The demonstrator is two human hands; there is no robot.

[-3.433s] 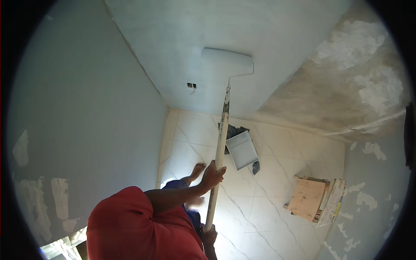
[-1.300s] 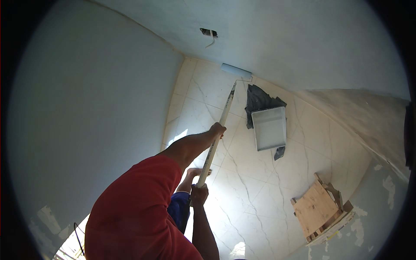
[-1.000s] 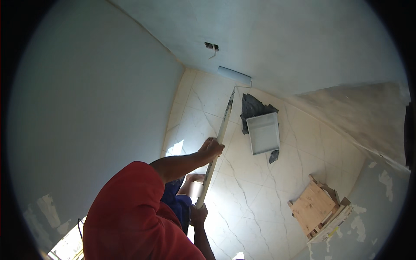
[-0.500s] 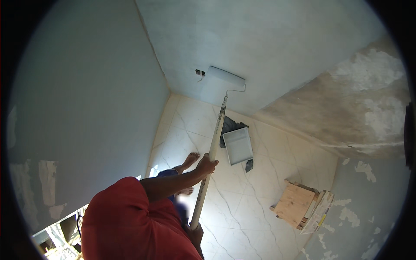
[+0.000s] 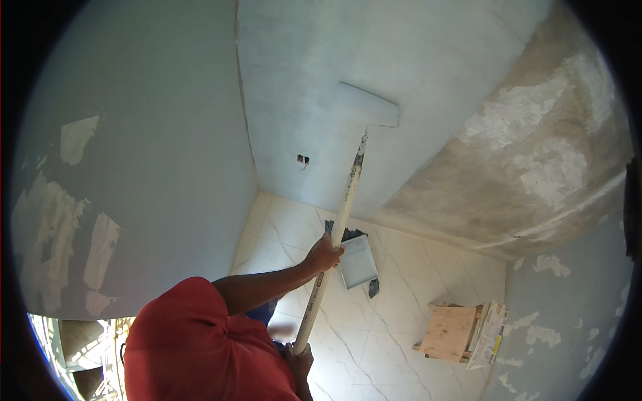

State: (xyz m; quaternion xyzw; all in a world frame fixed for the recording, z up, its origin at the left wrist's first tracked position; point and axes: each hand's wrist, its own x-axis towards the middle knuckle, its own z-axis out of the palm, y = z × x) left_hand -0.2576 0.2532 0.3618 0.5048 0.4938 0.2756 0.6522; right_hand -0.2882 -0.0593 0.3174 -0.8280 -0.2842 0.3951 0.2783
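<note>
My left hand (image 5: 324,255) is wrapped round the middle of a long pale extension pole (image 5: 346,199). At the pole's lower end, my right hand (image 5: 301,361) is closed on it too. A wide paint roller (image 5: 367,104) on a wire frame sits at the pole's far tip. It lies against the pale blue-grey wall (image 5: 414,47), above and right of an open socket box (image 5: 303,160) with a wire sticking out. A paint tray (image 5: 359,262) rests on the floor past my left hand, over crumpled dark plastic (image 5: 374,288).
A small wooden stool (image 5: 450,332) with boards leaning beside it stands at the right wall. Bare brown plaster (image 5: 461,180) with white patches covers the wall right of the roller. The left wall (image 5: 160,167) has pale filler patches. Marble-look tiles (image 5: 398,294) cover the floor.
The roller has moved up the wall and slightly right, from beside the socket box to above it. Both hands have stayed on the pole. The view has tilted upward.
</note>
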